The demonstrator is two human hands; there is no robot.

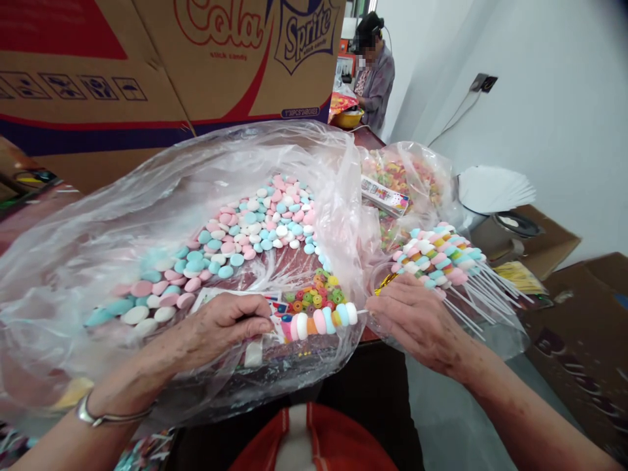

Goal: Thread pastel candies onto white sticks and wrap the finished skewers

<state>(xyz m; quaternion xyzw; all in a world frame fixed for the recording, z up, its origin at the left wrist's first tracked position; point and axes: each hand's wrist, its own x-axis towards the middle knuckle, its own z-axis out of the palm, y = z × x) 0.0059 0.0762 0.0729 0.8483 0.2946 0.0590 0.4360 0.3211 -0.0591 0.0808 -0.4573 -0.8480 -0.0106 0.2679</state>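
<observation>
A marshmallow-like candy skewer, in pink, white, blue and orange pieces, spans the space between my hands, tilted slightly up to the right. My right hand pinches its white stick at the right end. A gold twist tie shows by those fingers. At the skewer's left end, my left hand is closed, thumb against forefinger; what lies between the fingertips is hard to see. Below and behind are small ring candies and a printed wrapper. Pastel candy discs lie in a large clear plastic bag.
Finished-looking candy skewers are piled beyond my right hand. Behind them sit a bag of ring candies and a stack of printed wrappers. A big cardboard box blocks the back left. A person works further back.
</observation>
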